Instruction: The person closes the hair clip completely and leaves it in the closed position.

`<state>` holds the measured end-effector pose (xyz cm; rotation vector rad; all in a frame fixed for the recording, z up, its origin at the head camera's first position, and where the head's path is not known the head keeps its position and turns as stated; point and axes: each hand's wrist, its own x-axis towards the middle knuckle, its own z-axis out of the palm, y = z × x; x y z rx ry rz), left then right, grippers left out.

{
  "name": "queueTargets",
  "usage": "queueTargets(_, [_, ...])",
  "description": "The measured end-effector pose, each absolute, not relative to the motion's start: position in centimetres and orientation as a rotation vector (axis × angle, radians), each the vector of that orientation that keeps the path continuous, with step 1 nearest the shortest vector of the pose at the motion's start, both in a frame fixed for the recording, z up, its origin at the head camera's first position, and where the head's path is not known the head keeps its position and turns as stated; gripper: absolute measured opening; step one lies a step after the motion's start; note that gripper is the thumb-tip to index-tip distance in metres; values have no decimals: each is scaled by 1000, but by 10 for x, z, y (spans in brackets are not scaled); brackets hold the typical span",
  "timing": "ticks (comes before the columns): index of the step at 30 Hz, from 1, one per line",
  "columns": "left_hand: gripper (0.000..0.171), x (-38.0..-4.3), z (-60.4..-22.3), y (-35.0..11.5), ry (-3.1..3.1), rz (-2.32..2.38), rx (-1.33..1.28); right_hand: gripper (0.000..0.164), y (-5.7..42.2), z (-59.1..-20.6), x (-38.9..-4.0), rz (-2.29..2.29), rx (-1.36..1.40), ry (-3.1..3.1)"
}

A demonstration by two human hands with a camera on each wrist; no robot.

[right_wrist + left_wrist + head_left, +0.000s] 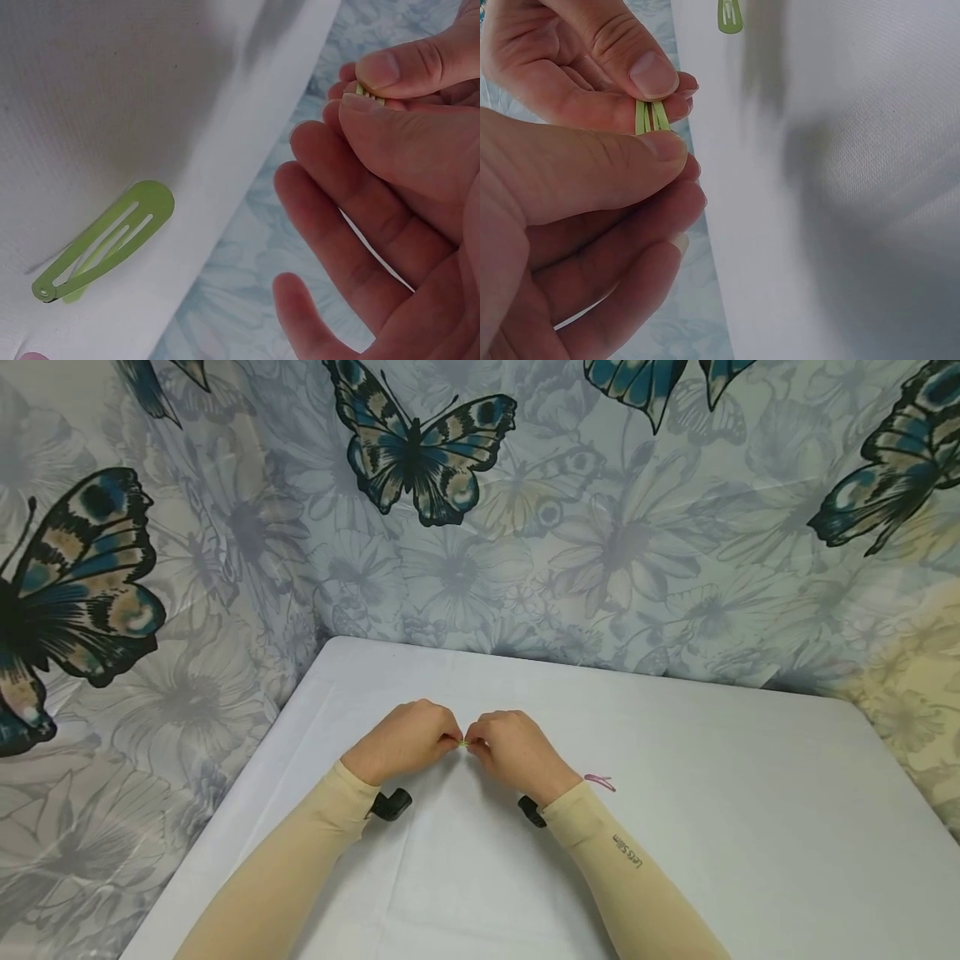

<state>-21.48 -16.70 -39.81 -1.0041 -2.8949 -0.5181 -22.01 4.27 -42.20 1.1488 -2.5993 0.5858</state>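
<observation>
My left hand point(411, 739) and right hand point(517, 752) meet above the white table. Both pinch a small light-green snap hair clip point(652, 116) between thumb and fingers, one hand at either end. Only its slotted middle shows; the ends are hidden under the fingertips. In the right wrist view, the right hand's point(405, 210) other fingers spread away from the clip. Another green snap hair clip point(120, 236) lies on the table there, its centre tongue apart from the frame. A green clip point(730, 16) also shows at the top of the left wrist view.
A pink-purple hair clip point(600, 782) lies on the white-covered table point(712, 827) just beside the right wrist. Butterfly-printed fabric point(465, 577) hangs behind the table and along its left side. Black wrist cameras point(392, 804) sit under both cuffs.
</observation>
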Motion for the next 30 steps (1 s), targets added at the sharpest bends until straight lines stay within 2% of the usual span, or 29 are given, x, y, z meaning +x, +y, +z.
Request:
queueTargets(21, [19, -212, -395, -171, -2894, -554, -1040, 14, 42, -425, -219, 604, 1206, -2516])
queueTargets(30, [14, -214, -394, -168, -2902, -530, -1038, 15, 44, -422, -220, 587, 1189, -2506])
